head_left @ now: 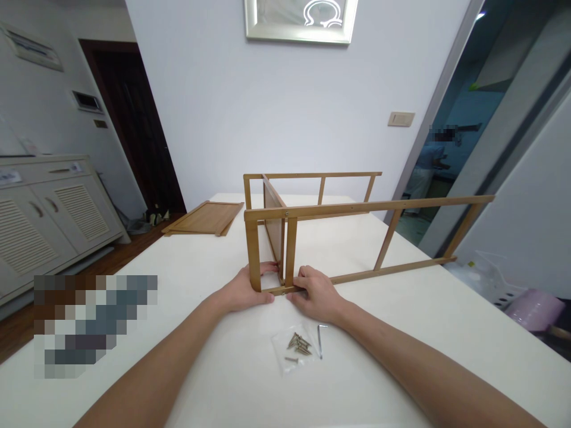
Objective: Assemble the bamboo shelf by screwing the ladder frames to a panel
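A wooden shelf frame (334, 208) lies on its side on the white table, its two ladder-like sides joined by one upright shelf panel (273, 220) near the left end. My left hand (244, 289) is closed around the lower left corner of the near side, thumb in front and fingers behind. With fingers curled, my right hand (314, 292) grips the same bottom rail just right of the short crosspiece. Close in front of the hands lies a clear plastic bag (285, 345) with several screws (300, 343). An Allen key (320, 342) rests beside it.
Flat wooden panels (203, 218) are stacked at the table's far left. The white table (214, 368) meets the wall behind. Right of the table are a white basket (488, 276) and a pinkish-purple object (535, 309). Another person (426, 163) stands in the room beyond the doorway.
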A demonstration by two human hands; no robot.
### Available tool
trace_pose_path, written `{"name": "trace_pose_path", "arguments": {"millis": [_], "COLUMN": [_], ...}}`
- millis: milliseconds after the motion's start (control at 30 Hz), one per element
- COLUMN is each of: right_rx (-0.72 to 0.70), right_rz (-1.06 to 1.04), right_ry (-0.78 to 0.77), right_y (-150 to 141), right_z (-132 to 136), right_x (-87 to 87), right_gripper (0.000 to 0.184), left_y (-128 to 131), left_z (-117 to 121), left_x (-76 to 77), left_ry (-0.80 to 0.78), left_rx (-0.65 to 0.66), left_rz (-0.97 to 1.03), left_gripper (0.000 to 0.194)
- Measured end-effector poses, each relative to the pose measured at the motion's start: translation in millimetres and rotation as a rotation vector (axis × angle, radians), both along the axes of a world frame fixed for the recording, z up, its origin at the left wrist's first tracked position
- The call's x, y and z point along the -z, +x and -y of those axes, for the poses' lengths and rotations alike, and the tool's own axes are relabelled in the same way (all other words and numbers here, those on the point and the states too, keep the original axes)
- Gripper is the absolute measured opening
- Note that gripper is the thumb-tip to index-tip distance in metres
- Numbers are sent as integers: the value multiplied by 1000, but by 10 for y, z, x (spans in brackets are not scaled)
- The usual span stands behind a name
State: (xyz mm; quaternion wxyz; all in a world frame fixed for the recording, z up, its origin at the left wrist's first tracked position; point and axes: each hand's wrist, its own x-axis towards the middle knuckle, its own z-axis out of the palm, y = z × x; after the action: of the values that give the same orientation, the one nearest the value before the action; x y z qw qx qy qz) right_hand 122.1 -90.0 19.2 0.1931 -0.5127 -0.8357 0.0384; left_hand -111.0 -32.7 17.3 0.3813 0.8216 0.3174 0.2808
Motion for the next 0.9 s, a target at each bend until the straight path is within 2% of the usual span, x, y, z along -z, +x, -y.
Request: {"name": "trace_pose_path", "arguments": {"millis": [233,367,533,900], "right_rx": [-22,-4,31,-62], "right_rz": [13,13,-7,-102], "right_ry": [3,3,2,-9], "right_y": [-8,-27,-31,8], "right_z": [7,7,-3,-30], "right_x": [-32,-38,-14,-28], "right_gripper": [11,20,22,7], "left_y": [12,8,0,-3], "left_z": [26,21,10,-10], "left_x": [-38,-28,-4,4], "left_ry": [22,9,15,22], "left_rx": [9,2,-10,29], "left_rz": [3,-4,-17,19], "left_gripper": [57,61,62,60]}}
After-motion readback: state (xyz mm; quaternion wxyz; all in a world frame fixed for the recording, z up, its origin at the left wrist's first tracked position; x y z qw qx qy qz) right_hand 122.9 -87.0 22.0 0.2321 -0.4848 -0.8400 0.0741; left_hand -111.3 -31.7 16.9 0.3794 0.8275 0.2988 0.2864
